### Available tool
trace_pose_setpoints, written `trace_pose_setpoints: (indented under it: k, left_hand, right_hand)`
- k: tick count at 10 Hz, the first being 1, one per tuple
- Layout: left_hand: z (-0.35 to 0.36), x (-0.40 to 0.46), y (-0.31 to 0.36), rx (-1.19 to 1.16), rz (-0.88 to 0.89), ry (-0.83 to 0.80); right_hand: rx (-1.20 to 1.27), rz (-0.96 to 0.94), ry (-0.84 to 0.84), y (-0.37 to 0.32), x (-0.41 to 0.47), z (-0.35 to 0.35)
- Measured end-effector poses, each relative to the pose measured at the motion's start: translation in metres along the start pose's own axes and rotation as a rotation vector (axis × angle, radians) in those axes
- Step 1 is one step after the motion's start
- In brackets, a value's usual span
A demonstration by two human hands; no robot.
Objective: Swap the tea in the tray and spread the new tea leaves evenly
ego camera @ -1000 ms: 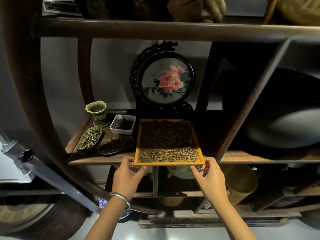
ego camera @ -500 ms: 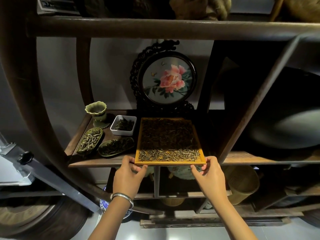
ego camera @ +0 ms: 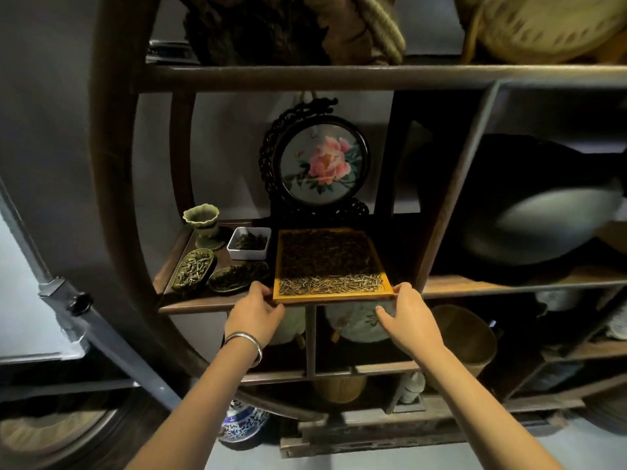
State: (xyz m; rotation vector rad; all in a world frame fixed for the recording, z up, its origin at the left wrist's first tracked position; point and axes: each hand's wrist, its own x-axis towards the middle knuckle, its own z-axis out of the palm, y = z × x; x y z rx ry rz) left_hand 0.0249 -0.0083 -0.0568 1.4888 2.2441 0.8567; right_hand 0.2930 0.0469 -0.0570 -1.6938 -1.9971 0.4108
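Note:
A square yellow-rimmed tray (ego camera: pixel 333 297) lies on the wooden shelf (ego camera: pixel 210 300), its front edge at the shelf's lip. Tea leaves (ego camera: pixel 325 259) cover it, dark at the back and pale green-gold in a front strip. My left hand (ego camera: pixel 255 312) grips the tray's front left corner, thumb on the rim. My right hand (ego camera: pixel 409 315) grips the front right corner the same way, with fingers curled underneath. A silver bangle sits on my left wrist.
Left of the tray stand a white square dish of dark tea (ego camera: pixel 250 242), two oval green dishes of tea (ego camera: pixel 194 269) (ego camera: pixel 237 276) and a green cup (ego camera: pixel 202 220). A round peony screen (ego camera: pixel 320 164) stands behind. An upright post (ego camera: pixel 451 195) flanks the tray's right.
Both hands have closed in on the tray's front corners and taken hold of the rim. The tray stays on the shelf; the camera has moved closer.

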Motion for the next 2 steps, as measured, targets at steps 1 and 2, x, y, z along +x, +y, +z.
trace_pose_setpoints:
  k: [1,2]
  left_hand:
    - [-0.024,-0.004,0.011,0.119,0.028,-0.028]
    - [-0.054,-0.008,0.035,0.205,0.104,-0.010]
  right_hand:
    - [-0.143,-0.109,0.000,-0.019,-0.007,-0.024]
    - [-0.200,-0.273,-0.025,-0.039,-0.010,-0.051]
